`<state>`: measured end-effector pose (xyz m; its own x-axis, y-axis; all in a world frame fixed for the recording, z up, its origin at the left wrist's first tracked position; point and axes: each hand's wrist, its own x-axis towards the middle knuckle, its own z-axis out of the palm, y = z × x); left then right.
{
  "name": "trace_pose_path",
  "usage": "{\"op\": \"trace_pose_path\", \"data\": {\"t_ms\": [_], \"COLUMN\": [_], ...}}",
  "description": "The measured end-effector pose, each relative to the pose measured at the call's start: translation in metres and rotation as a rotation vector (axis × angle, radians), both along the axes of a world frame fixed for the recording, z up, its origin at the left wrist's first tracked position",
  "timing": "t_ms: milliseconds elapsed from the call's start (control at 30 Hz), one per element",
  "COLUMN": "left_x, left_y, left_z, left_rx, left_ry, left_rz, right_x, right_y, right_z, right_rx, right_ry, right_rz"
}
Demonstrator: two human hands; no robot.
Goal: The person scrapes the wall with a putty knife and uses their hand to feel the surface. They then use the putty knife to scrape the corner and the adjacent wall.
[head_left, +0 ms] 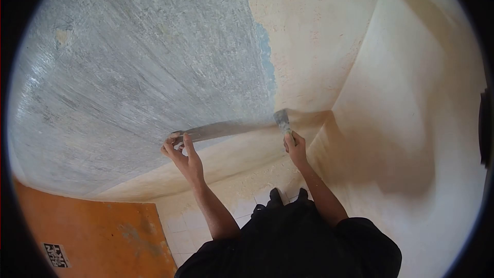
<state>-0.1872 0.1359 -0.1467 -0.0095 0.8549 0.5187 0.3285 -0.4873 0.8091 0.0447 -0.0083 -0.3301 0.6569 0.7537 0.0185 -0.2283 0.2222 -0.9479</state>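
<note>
My right hand (295,148) is closed round the handle of a scraper (282,119). Its flat, grey-smeared blade points up, at or close to the wall near the lower end of the grey area's edge. My left hand (186,158) is raised by the grey-coated wall (170,56), thumb and fingers bent together around a small dark piece (177,137) whose kind I cannot make out. To the right of the grey coating the wall is cream (314,36), with a ragged pale-blue strip (265,54) along the border.
A cream side wall (396,118) meets the worked wall in a corner on the right. White floor tiles (182,237) with pale crumbs lie below, near my feet (276,196). An orange panel (98,237) with a black-and-white sticker (56,255) stands at lower left.
</note>
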Motion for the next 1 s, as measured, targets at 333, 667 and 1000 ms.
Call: {"op": "trace_pose_path", "data": {"t_ms": [333, 667, 1000], "left_x": [0.002, -0.001, 0.003], "left_y": [0.002, -0.001, -0.003], "left_z": [-0.004, -0.002, -0.001], "left_rx": [0.029, -0.013, -0.011], "left_ry": [-0.003, -0.009, 0.000], "left_rz": [0.021, -0.001, 0.016], "right_x": [0.020, -0.003, 0.019], "right_y": [0.028, -0.002, 0.041], "right_z": [0.102, -0.014, 0.176], "right_rx": [0.110, -0.037, 0.171], "right_ry": [-0.308, -0.037, -0.399], "right_rz": [-0.124, -0.065, -0.153]}}
